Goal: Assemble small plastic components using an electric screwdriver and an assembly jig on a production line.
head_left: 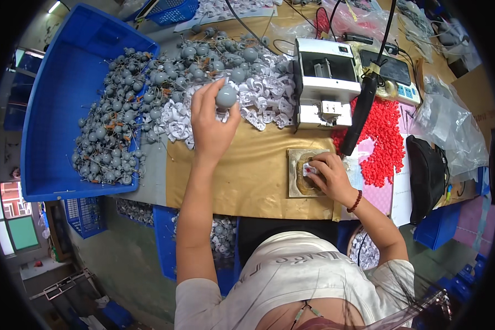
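My left hand (212, 121) is raised over the table, with a glossy grey ball-shaped part (226, 96) pinched between thumb and fingers. Behind that hand, a heap of similar grey round parts (176, 71) with thin wires mixes into a pile of small white plastic pieces (267, 91). Down at the right, my right hand (331, 175) has its fingers closed on a small white piece with a red spot (309, 169). That piece is at a square block (294, 190) with a brownish middle, lying on the gold table covering. My fingers partly cover it.
A large blue bin (55, 110) lies tilted at the left, grey parts spilling from it. A white machine (324, 82) stands beyond the block, with a black handle-shaped tool (360, 115) hanging beside it. Red pieces (382, 143) and a black pouch (423, 176) lie right.
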`<state>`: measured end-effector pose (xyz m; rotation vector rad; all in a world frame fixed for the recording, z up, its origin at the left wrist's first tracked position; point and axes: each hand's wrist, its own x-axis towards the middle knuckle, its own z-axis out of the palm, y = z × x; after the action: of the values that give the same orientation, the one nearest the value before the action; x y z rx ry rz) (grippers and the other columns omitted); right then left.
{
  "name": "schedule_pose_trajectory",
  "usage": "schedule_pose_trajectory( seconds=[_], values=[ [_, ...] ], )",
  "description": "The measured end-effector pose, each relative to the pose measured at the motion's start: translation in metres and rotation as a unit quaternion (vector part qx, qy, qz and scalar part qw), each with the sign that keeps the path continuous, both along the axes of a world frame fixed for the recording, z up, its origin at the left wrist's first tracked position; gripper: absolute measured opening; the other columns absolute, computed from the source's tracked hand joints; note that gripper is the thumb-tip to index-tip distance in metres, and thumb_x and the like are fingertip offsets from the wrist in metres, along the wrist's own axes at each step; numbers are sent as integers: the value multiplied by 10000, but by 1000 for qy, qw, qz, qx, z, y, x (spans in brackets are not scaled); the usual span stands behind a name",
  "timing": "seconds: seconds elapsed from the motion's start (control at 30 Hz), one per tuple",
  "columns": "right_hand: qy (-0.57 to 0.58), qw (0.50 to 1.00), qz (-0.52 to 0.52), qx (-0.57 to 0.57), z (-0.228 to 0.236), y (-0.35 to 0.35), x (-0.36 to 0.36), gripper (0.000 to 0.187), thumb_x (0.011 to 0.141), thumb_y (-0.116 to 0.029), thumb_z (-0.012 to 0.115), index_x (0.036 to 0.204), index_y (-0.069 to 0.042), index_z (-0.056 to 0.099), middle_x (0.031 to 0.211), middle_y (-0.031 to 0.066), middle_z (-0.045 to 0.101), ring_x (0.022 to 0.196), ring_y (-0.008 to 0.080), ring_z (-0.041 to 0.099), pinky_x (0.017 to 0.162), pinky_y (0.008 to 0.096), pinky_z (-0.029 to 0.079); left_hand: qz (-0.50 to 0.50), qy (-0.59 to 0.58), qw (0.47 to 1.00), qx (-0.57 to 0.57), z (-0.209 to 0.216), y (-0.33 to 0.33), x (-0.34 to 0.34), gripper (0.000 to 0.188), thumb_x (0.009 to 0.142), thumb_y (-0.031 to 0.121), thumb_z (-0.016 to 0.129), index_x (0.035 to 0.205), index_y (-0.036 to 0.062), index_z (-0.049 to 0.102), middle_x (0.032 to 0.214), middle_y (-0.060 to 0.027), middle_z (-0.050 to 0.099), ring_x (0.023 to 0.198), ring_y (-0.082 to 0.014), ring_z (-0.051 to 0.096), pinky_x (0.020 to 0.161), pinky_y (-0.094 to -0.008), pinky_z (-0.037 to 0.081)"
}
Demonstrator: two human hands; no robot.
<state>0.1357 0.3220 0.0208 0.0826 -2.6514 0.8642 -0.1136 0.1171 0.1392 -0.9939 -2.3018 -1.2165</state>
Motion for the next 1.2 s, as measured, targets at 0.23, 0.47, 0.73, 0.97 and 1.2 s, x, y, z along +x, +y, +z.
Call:
schedule_pose_trajectory(
  seconds=[0.23,0.47,0.73,0.97,1.2],
  values=[
    [24,997,-14,-65,29,0,-11,325,822,-104,760,1116,-43,636,1087,128,613,989,330,585,868,415,479,-121,-315,911,235,-18,-26,3,519,876,-68,647,1375,-37,508,1279,-117,588,1141,-177,600,948,-293,515],
    [30,994,-11,-105,42,-5,-20,279,860,-95,736,1116,-40,642,1100,134,615,1002,330,601,876,405,497,-110,-353,914,165,-33,-33,15,556,862,-102,636,1397,-46,497,1333,-138,574,1177,-190,595,988,-308,494],
    [28,990,-3,-135,48,-11,-28,248,881,-90,718,1116,-44,651,1114,135,621,1013,327,621,862,395,513,-372,-419,803,202,-29,-68,35,590,820,-149,592,1395,-42,515,1332,-126,583,1220,-201,569,1064,-348,444],
    [6,989,10,-151,43,-16,-28,214,876,-79,716,1080,-48,661,1074,119,638,1012,311,623,861,389,514,-86,-443,877,163,-75,-74,30,533,896,-122,594,1415,-53,491,1336,-131,571,1200,-193,576,1028,-317,471],
    [20,983,36,-177,43,-26,-48,161,882,-54,703,1037,-37,664,1043,108,648,975,296,635,839,376,519,-284,-471,815,180,-43,-99,78,587,785,-138,601,1362,-51,543,1337,-133,554,1247,-221,548,1078,-348,430]
  ],
)
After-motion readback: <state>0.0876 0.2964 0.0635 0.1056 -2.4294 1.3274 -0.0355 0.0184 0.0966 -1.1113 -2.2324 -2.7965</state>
